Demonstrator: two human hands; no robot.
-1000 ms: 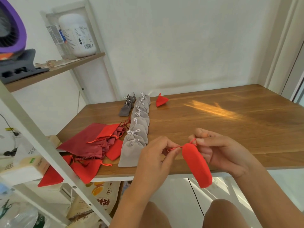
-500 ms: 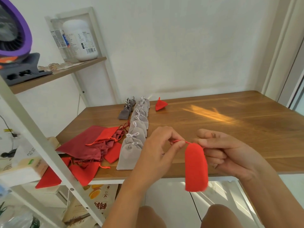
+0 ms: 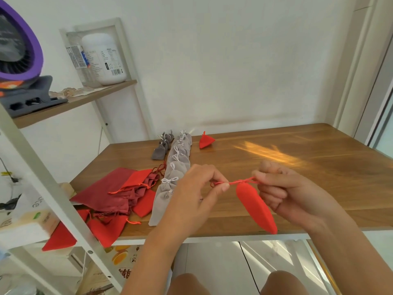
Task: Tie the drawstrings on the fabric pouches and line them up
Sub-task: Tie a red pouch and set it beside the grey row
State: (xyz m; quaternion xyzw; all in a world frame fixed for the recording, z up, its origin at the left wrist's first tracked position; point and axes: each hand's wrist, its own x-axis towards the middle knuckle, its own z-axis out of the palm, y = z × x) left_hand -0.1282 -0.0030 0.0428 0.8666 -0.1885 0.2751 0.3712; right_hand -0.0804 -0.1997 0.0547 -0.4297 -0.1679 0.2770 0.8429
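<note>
While a purple fan point(image 3: 19, 50) sits on the wooden shelf point(image 3: 74, 103) at the far left, a white bottle point(image 3: 104, 60) with a printed label stands further right on the same shelf. A white post point(image 3: 53, 188) of the shelf frame slants across the near left.

Behind it, at the left edge of the worktop point(image 3: 319, 167), lies a loose pile of red pouches point(image 3: 119, 194), flat and untied, some bright red and some darker; a few hang over the near edge. Just right of the pile, a row of light grey pouches point(image 3: 170, 184) runs from near to far, each closed with a white bow and touching the next. At the far end, a few small dark grey pouches point(image 3: 162, 145) stand just left of that row. To its right, 1 tied red pouch point(image 3: 205, 141) sits by itself.

Nearer, the left hand point(image 3: 195, 196) pinches one end of a red drawstring point(image 3: 240, 182) between thumb and forefinger. The cord runs taut to the right hand point(image 3: 287, 192), which pinches the other end, its lower fingers curled. Between the 2 hands the held red pouch point(image 3: 255, 207) hangs from the cord at its gathered neck, tilted, its bottom pointing near and right over the near edge of the worktop, in front of the right hand's fingers.
</note>
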